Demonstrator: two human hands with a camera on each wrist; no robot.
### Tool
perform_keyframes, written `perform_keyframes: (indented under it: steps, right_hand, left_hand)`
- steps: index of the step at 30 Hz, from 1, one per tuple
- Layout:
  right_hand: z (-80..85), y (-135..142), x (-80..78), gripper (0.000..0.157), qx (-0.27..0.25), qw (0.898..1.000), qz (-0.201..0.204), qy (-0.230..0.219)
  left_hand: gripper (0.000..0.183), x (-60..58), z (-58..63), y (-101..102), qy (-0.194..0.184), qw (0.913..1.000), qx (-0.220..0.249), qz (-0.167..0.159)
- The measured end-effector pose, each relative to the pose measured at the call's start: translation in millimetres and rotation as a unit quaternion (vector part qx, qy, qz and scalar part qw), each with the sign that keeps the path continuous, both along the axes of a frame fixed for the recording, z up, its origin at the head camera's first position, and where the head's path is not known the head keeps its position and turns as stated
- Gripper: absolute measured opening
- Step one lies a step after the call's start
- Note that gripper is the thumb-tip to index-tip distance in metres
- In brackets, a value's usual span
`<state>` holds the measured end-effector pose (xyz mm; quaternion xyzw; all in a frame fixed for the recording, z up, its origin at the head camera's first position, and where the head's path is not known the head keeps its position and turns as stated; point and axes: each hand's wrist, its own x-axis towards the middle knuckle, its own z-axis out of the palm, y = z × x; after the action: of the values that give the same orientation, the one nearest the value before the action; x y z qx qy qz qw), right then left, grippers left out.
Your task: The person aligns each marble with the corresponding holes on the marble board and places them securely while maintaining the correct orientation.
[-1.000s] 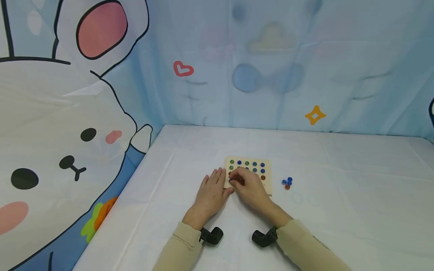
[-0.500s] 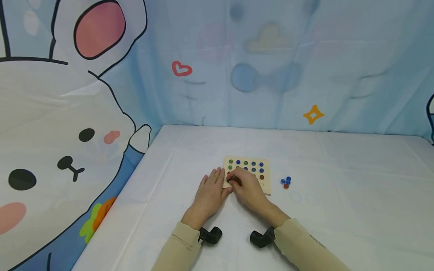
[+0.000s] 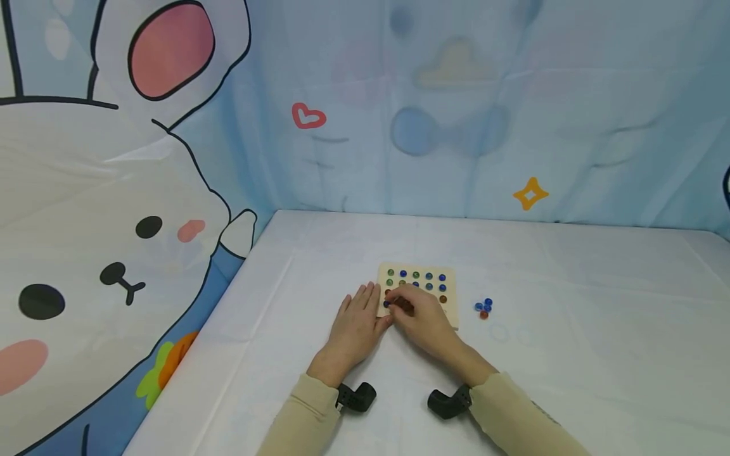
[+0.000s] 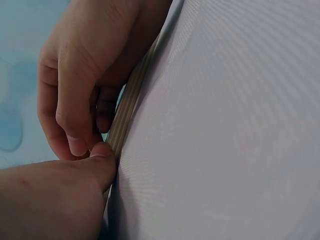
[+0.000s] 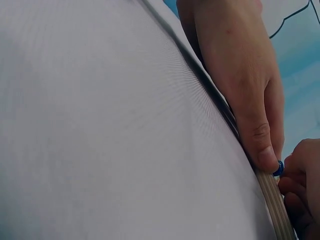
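A pale wooden board (image 3: 449, 318) holds rows of small blue, green and reddish-brown marbles. My left hand (image 3: 355, 325) lies along its left side with fingers straight, the thumb reaching to the near left corner. Curled over the board, my right hand (image 3: 424, 318) has its thumb and index fingertips at a blue marble (image 3: 386, 304) by the lower left corner. In the right wrist view, that blue marble (image 5: 278, 168) shows between the left thumb tip and the right fingers. Part of the lower rows is hidden under my right hand.
Several loose marbles (image 3: 483, 307), blue and one reddish-brown, lie in a cluster on the white tablecloth (image 3: 570, 304) to the right of the board. Behind the table hangs a light blue printed curtain (image 3: 353, 171).
My right fingers have shifted slightly at the lower left of the board, and the blue marble there shows more plainly. The left hand and loose marbles stay in place.
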<state>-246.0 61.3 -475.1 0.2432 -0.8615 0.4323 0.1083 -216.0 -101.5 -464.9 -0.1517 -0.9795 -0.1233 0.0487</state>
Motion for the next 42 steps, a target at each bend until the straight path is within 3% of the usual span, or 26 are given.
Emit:
perform_keyframes:
  steps: [9,23,33,42]
  right_hand:
    - [7.3,9,5.2,0.02,-0.001,0.999,0.038,-0.024]
    - [17.6,27,15.9,0.021,-0.002,0.999,0.048,-0.016]
    - [30.4,51,20.6,0.02,0.007,1.0,0.012,0.003]
    - [34.5,77,23.1,0.019,0.02,0.998,-0.043,0.032]
  left_hand:
    - [0.065,0.6,-0.1,1,0.001,1.0,0.004,-0.001]
    - [0.068,2.9,-0.9,1,-0.022,0.9996,0.015,0.009]
    - [0.067,3.7,0.0,3,-0.025,0.9995,0.01,0.016]
    - [0.066,2.9,1.1,4,-0.024,0.9995,0.016,0.011]
